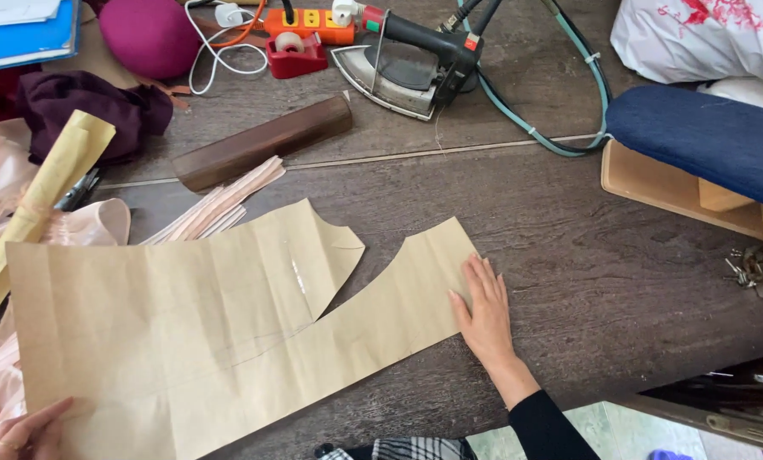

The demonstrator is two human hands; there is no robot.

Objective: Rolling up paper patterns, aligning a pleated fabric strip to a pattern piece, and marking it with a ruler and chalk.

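While the right hand (486, 308) lies flat, fingers together, on the right edge of a brown paper pattern (202, 332), the left hand (25, 431), partly cut off, grips its lower left corner. An iron (411, 64) sits well beyond the right hand.

A: What sort of place are we looking at?
B: Sewing/tailoring workshop, def. Brown paper pattern piece (202, 332) is lying across a dark wooden worktable (586, 264), w/ a heavy steam iron (407, 64) sitting at the back.
A: Anything else pointing that way?
B: Padded blue sleeve board (705, 140) is resting on the right, pink fabric (6, 213) is bunching up on the left, plus a power strip (309, 21).
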